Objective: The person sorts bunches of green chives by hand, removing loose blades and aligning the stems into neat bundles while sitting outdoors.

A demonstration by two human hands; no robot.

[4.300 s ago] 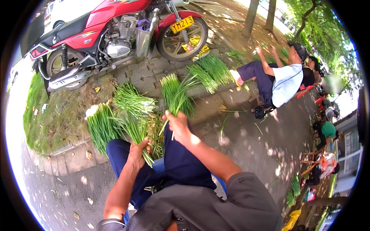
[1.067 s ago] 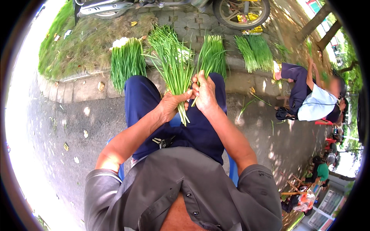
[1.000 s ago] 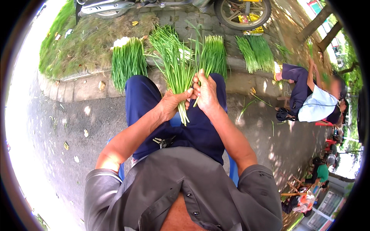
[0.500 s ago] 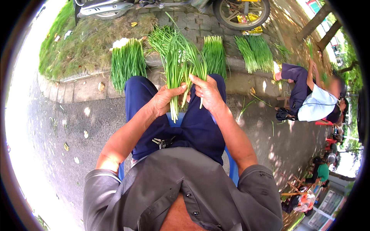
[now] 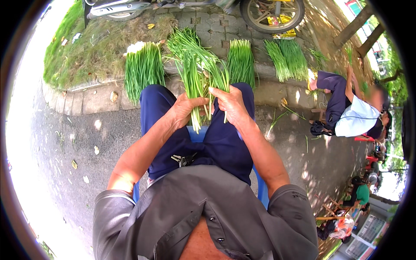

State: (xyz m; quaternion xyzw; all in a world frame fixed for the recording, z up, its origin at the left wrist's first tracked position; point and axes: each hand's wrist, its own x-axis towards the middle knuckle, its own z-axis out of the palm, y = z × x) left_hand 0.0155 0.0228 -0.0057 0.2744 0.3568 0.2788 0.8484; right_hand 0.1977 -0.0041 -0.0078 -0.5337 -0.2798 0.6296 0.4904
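Between my knees, my left hand (image 5: 185,109) is closed round a bunch of green chives (image 5: 193,77), their pale stem ends sticking out below the fingers. My right hand (image 5: 232,104) is closed on a thinner bunch of chives (image 5: 222,73), thumb pressed on the stems. The two bunches lean together, and their leaves cross above my hands. Just beyond them lies a loose heap of chives (image 5: 181,40), partly covered by the held leaves. Most of the fingertips of both hands are hidden behind the stems.
Neat chive stacks stand along the kerb, one at left (image 5: 144,71) and one at right (image 5: 241,64), with more (image 5: 295,60) further right. A motorcycle wheel (image 5: 272,15) is beyond. To the right sits another person (image 5: 355,115) holding chives. Loose leaves (image 5: 275,123) lie on the pavement.
The leaves of the right bunch have shifted slightly left and lower, and a long leaf that stuck up above the heap no longer shows. Both hands keep their grip in nearly the same place.
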